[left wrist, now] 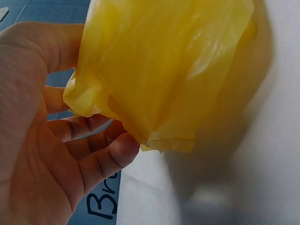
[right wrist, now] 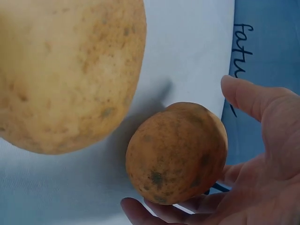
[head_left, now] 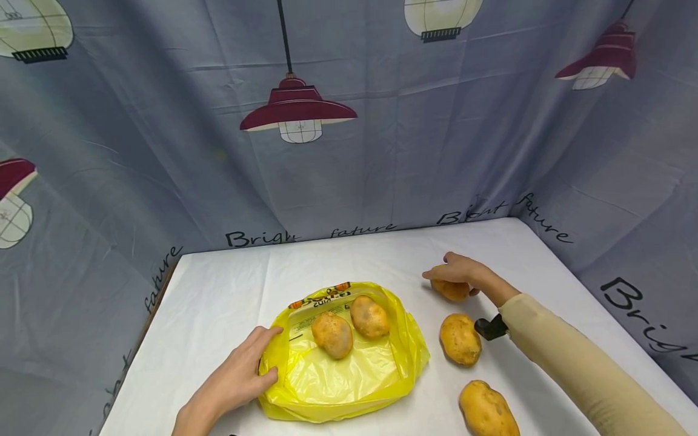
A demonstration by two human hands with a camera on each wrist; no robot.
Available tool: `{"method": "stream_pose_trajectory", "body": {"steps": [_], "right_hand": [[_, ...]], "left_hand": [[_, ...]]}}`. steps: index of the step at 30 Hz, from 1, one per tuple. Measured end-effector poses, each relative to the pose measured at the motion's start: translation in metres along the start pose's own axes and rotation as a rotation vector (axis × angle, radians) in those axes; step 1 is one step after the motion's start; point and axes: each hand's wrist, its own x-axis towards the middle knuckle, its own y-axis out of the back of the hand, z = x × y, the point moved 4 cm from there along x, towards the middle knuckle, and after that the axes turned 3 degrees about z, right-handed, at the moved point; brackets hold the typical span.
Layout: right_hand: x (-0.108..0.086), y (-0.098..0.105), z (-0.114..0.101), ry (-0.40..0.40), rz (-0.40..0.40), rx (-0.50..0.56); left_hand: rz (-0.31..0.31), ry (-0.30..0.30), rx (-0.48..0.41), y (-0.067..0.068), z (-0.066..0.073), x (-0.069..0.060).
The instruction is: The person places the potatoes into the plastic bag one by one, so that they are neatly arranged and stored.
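Observation:
A yellow plastic bag (head_left: 340,387) lies open-mouthed on the table with two potatoes (head_left: 331,335) inside. At its left rim my left hand (head_left: 234,372) holds the plastic; in the left wrist view the fingers of the left hand (left wrist: 61,126) curl against the bag (left wrist: 164,70). My right hand (head_left: 463,272) is around the farthest potato (head_left: 449,289), right of the bag. Seen from the right wrist, the hand's (right wrist: 262,159) fingers lie along one side of that potato (right wrist: 178,152), and the thumb stands apart from it.
Two more potatoes lie right of the bag, one (head_left: 460,339) beside the right wrist and one (head_left: 488,409) at the bottom of the head view. The white table (head_left: 218,290) is bordered by a grey-blue curtain (head_left: 338,181) printed with lamps and lettering.

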Motion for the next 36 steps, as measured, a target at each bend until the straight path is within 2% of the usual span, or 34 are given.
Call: {"method": "stream_pose_trajectory", "body": {"steps": [8,13,27,31,36], "right_hand": [[-0.001,-0.001,0.002,-0.011,-0.024,0.008],[-0.001,-0.002,0.002,-0.011,-0.032,0.05],[0.001,-0.005,0.01,-0.006,0.004,0.093],[-0.001,-0.003,0.014,-0.02,0.002,0.147],[-0.001,-0.003,0.017,-0.041,-0.033,0.273]], "left_hand": [[-0.014,0.014,-0.003,-0.001,0.001,0.0],[-0.014,0.014,-0.001,-0.001,0.002,0.001],[-0.012,0.011,0.003,-0.002,0.0,0.0],[-0.011,0.008,0.006,-0.003,0.0,0.0],[-0.008,0.01,0.008,-0.003,-0.001,0.0]]}}
